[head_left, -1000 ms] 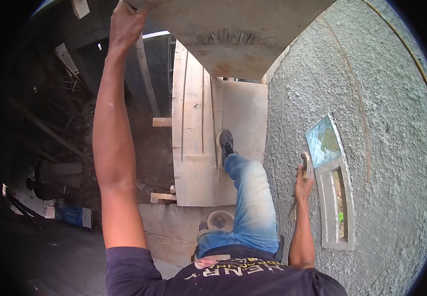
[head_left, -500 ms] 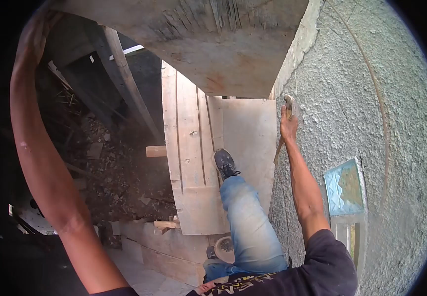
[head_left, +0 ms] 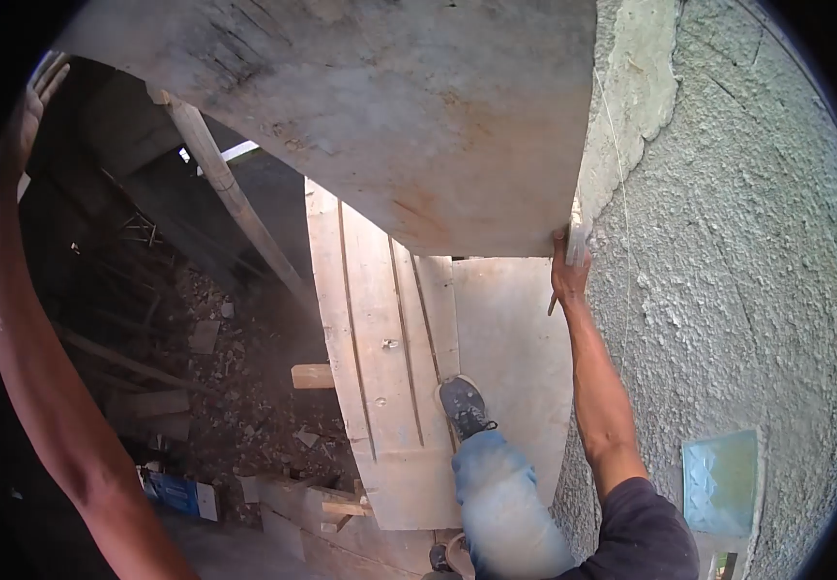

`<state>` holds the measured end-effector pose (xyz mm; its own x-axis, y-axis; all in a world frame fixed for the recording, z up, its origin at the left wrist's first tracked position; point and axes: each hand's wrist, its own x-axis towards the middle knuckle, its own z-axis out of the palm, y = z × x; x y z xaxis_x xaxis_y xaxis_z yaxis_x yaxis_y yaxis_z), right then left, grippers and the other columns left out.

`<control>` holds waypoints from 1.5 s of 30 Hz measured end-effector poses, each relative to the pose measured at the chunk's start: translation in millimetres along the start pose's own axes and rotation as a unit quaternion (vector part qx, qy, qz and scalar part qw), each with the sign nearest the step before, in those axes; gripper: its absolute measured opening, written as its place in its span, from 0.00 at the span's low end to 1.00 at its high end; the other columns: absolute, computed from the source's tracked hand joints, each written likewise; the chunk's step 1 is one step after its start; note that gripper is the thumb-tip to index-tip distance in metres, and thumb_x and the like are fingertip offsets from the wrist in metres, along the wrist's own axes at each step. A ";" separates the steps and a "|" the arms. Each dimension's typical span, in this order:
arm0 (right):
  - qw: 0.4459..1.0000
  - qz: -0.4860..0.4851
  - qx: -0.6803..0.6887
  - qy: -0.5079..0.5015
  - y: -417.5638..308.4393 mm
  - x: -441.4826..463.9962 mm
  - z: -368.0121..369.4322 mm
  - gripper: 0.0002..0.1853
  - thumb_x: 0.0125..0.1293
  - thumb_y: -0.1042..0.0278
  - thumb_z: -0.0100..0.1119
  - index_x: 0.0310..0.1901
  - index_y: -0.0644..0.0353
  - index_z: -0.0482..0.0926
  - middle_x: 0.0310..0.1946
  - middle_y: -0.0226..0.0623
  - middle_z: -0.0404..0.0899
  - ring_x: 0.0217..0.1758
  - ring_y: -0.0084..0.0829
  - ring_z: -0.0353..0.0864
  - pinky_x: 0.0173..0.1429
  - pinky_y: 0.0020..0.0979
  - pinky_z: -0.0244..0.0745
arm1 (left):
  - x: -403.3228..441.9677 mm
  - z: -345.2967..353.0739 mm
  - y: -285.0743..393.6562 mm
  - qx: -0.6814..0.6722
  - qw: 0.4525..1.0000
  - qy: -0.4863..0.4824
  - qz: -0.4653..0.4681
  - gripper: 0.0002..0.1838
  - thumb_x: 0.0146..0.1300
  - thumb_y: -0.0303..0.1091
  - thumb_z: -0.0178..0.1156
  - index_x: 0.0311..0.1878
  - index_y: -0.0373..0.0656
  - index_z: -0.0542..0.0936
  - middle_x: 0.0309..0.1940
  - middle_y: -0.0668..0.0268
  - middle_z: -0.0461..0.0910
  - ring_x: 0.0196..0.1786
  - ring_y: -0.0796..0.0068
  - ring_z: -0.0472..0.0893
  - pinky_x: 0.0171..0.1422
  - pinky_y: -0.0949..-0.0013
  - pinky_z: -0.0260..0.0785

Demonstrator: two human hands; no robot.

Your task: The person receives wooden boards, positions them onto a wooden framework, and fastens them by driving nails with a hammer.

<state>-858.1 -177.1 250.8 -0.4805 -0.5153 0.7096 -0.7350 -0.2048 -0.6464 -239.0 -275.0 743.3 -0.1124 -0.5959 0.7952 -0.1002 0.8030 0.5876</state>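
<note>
At the upper left edge, my left hand touches the near-left corner area of a large worn board overhead, its fingers stretched out. My right hand is closed around a hammer-like tool, whose metal head shows above the fingers and whose handle tip sticks out below. The tool is at the board's lower right corner, beside the rough grey wall. My shoe stands on a plank platform below.
Rubble lies far below on the left, with a blue and white box. A slanted wooden post rises beside the platform. A short wood end juts out. A glass block is set in the wall. A thin string hangs along it.
My right hand has moved up along the wall with the tool to the board's corner. My left hand has shifted outward to the left. The overhead board fills more of the view.
</note>
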 end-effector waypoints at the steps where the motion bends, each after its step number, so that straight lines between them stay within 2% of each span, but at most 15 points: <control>1: 1.000 -0.004 0.017 0.015 -0.6 3.1 2.2 0.18 0.75 0.56 0.58 0.39 0.66 0.77 0.25 0.48 0.74 0.29 0.39 0.75 0.36 0.43 0.69 | -19.5 30.4 -27.6 0.040 0.999 0.006 0.019 0.48 0.75 0.63 0.45 0.78 0.29 0.46 0.78 0.42 0.50 0.80 0.53 0.57 0.82 0.58 0.49; 2: 0.999 -0.010 0.035 0.030 -2.8 4.4 7.0 0.18 0.75 0.56 0.59 0.35 0.66 0.76 0.22 0.47 0.72 0.25 0.37 0.71 0.33 0.43 0.67 | -65.8 105.0 -32.5 0.058 0.994 0.076 -0.045 0.55 0.71 0.70 0.45 0.78 0.27 0.45 0.79 0.42 0.50 0.80 0.52 0.56 0.83 0.56 0.47; 4: 0.998 0.066 0.011 -0.019 -8.6 9.5 5.3 0.18 0.75 0.56 0.59 0.35 0.66 0.76 0.22 0.43 0.72 0.25 0.34 0.69 0.33 0.41 0.66 | -128.1 166.1 -111.7 0.091 0.986 0.018 -0.138 0.61 0.66 0.76 0.45 0.78 0.25 0.43 0.79 0.41 0.46 0.81 0.51 0.54 0.83 0.57 0.41; 6: 0.986 0.145 0.062 -0.049 -16.3 11.7 3.2 0.26 0.74 0.45 0.58 0.48 0.67 0.79 0.32 0.39 0.78 0.38 0.33 0.74 0.45 0.39 0.72 | -171.6 217.2 -209.0 0.132 0.976 -0.006 -0.172 0.57 0.70 0.73 0.44 0.77 0.23 0.46 0.79 0.40 0.49 0.81 0.56 0.53 0.83 0.63 0.41; 7: 0.989 0.135 0.056 -0.034 -18.5 9.3 2.4 0.27 0.73 0.44 0.58 0.52 0.67 0.78 0.36 0.40 0.78 0.42 0.34 0.75 0.48 0.38 0.72 | -188.7 236.2 -222.2 0.096 0.971 -0.071 -0.206 0.52 0.72 0.72 0.43 0.75 0.27 0.55 0.74 0.52 0.61 0.76 0.59 0.61 0.81 0.55 0.46; 8: 0.988 0.138 0.052 -0.037 -19.3 4.8 -5.5 0.28 0.73 0.44 0.58 0.55 0.66 0.77 0.39 0.41 0.78 0.46 0.35 0.75 0.52 0.38 0.72 | -198.3 255.0 -251.1 0.019 0.966 0.002 -0.258 0.49 0.73 0.69 0.43 0.72 0.25 0.62 0.64 0.53 0.73 0.67 0.66 0.70 0.73 0.64 0.57; 10: 0.988 0.144 0.042 -0.042 -21.0 -4.3 -21.2 0.31 0.73 0.43 0.59 0.60 0.66 0.74 0.47 0.43 0.78 0.54 0.37 0.76 0.60 0.39 0.70 | -212.7 285.3 -250.7 -0.048 0.975 0.038 -0.212 0.46 0.74 0.68 0.44 0.69 0.25 0.66 0.60 0.60 0.75 0.60 0.70 0.72 0.69 0.66 0.60; 13: 0.996 0.073 0.035 0.039 -31.4 -31.8 -42.2 0.23 0.74 0.48 0.59 0.37 0.65 0.77 0.22 0.34 0.71 0.28 0.28 0.69 0.34 0.38 0.66 | -231.2 301.7 -274.0 -0.064 0.969 0.089 -0.222 0.46 0.73 0.66 0.48 0.71 0.25 0.66 0.69 0.54 0.70 0.69 0.66 0.68 0.76 0.62 0.56; 21: 0.976 0.197 0.006 0.097 13.0 -117.1 -61.5 0.28 0.76 0.54 0.56 0.61 0.76 0.73 0.53 0.50 0.80 0.58 0.41 0.77 0.68 0.37 0.65 | -221.7 393.7 -258.7 0.129 0.943 -0.081 -0.297 0.44 0.68 0.66 0.55 0.64 0.28 0.71 0.57 0.40 0.79 0.62 0.45 0.79 0.67 0.55 0.67; 26: 0.959 0.279 0.032 0.046 40.1 -79.7 -57.1 0.27 0.77 0.53 0.54 0.55 0.78 0.76 0.49 0.47 0.82 0.53 0.36 0.78 0.62 0.37 0.69 | -185.1 468.0 -322.2 0.067 0.944 -0.107 -0.304 0.44 0.69 0.61 0.57 0.70 0.26 0.65 0.61 0.35 0.75 0.65 0.43 0.76 0.70 0.55 0.66; 30: 0.960 0.259 -0.045 0.095 58.9 -16.1 -25.4 0.29 0.75 0.49 0.58 0.40 0.79 0.80 0.30 0.47 0.83 0.32 0.36 0.76 0.44 0.44 0.71 | -214.6 482.5 -323.3 0.127 0.948 -0.084 -0.280 0.41 0.70 0.55 0.59 0.70 0.26 0.64 0.61 0.35 0.74 0.65 0.38 0.74 0.71 0.51 0.66; 33: 0.937 0.307 -0.152 0.069 59.1 23.1 -14.9 0.31 0.73 0.47 0.59 0.36 0.78 0.80 0.28 0.53 0.82 0.30 0.39 0.76 0.43 0.44 0.71 | -291.7 477.2 -324.2 0.157 0.944 -0.096 -0.272 0.37 0.69 0.53 0.61 0.67 0.28 0.69 0.62 0.37 0.74 0.67 0.43 0.74 0.71 0.55 0.66; 36: 0.941 0.289 -0.147 0.091 72.9 36.0 -12.0 0.32 0.71 0.45 0.60 0.31 0.77 0.80 0.25 0.55 0.81 0.28 0.42 0.76 0.41 0.45 0.71 | -386.6 473.8 -295.2 0.188 0.953 -0.193 -0.136 0.45 0.66 0.56 0.64 0.73 0.30 0.61 0.73 0.39 0.60 0.75 0.43 0.63 0.77 0.49 0.57; 40: 0.963 0.206 -0.103 0.143 61.6 48.7 -11.7 0.32 0.70 0.44 0.61 0.30 0.76 0.81 0.25 0.54 0.82 0.28 0.43 0.78 0.40 0.46 0.72 | -469.7 506.7 -281.2 0.234 0.903 -0.360 -0.016 0.54 0.62 0.61 0.62 0.80 0.39 0.50 0.80 0.47 0.47 0.82 0.49 0.49 0.83 0.45 0.41; 45: 0.947 0.243 -0.182 0.107 14.9 79.5 -9.6 0.27 0.72 0.49 0.61 0.47 0.74 0.83 0.41 0.51 0.86 0.44 0.43 0.84 0.53 0.41 0.74 | -462.4 538.1 -327.8 0.280 0.904 -0.319 0.059 0.47 0.66 0.50 0.60 0.81 0.43 0.49 0.81 0.52 0.48 0.83 0.51 0.47 0.84 0.46 0.39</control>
<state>-911.8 -213.2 300.3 -0.8620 -0.2859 0.4186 -0.4991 0.3339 -0.7996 -686.1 -270.0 102.3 -0.6837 -0.5371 0.4940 -0.5150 0.8348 0.1948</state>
